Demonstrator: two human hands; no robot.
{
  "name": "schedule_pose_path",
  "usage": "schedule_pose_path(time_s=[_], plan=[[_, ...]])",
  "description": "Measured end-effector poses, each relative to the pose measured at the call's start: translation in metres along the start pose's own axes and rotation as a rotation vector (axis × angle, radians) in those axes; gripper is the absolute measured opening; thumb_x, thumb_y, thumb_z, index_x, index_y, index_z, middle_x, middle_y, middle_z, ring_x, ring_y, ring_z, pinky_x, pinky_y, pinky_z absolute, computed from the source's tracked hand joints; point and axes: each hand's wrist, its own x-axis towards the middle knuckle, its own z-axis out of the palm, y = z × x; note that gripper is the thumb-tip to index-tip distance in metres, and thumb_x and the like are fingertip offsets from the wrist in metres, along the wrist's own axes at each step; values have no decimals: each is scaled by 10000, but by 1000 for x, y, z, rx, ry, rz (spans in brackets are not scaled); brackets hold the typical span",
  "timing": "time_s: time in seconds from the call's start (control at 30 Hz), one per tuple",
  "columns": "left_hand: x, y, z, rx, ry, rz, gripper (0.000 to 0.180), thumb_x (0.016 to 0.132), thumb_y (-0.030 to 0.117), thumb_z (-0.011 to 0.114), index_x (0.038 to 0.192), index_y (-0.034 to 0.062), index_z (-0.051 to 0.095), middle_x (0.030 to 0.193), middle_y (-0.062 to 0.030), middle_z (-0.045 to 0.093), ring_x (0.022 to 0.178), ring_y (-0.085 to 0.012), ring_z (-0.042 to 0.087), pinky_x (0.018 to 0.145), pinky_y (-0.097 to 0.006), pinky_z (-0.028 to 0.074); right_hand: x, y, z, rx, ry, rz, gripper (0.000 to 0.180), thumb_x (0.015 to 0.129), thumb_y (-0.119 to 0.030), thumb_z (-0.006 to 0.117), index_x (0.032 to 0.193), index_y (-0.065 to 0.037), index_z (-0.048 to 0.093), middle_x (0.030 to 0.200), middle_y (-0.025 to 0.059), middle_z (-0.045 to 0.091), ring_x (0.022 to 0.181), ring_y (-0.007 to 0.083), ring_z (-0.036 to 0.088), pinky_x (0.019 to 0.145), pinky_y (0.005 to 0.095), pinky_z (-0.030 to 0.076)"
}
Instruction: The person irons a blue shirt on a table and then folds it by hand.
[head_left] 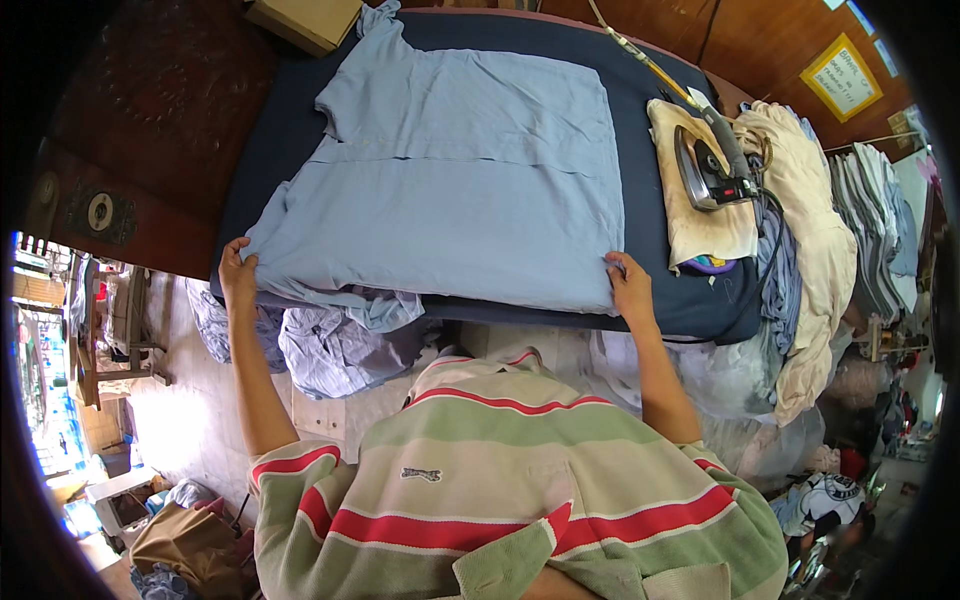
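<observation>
A light blue shirt lies spread on a dark blue padded ironing table. At the shirt's near left corner, my left hand pinches the cloth edge. My right hand grips the near right corner between thumb and fingers. Part of the shirt's near edge hangs over the table's front in folds. To the right of the shirt, an electric iron with a grey cord rests on a cream folded cloth pad, out of reach of both hands' present hold.
A cardboard box sits at the far left corner. Cream cloth drapes over the table's right end. Crumpled striped garments lie below the front edge. Shirts hang on a rack at right. Another person is at lower right.
</observation>
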Motion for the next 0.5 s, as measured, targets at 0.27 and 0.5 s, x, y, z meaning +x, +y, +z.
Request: schedule_pose_path(time_s=[0.27, 0.5], plan=[[18, 63, -53, 51, -226, 77, 438, 715, -97, 475, 1136, 11, 532, 1060, -78, 578, 968, -118, 547, 823, -213, 413, -27, -1, -27, -25, 30, -52, 214, 830, -71, 579, 1035, -31, 624, 773, 120, 640, 623, 150, 575, 628, 291, 462], [-33, 108, -52, -384, -549, -290, 485, 743, -49, 555, 1211, 40, 467, 1042, -87, 596, 851, -123, 601, 767, -237, 506, -42, 12, -39, -72, -5, 17, 223, 828, -53, 574, 1046, -29, 615, 874, 134, 659, 741, 172, 604, 717, 295, 466]])
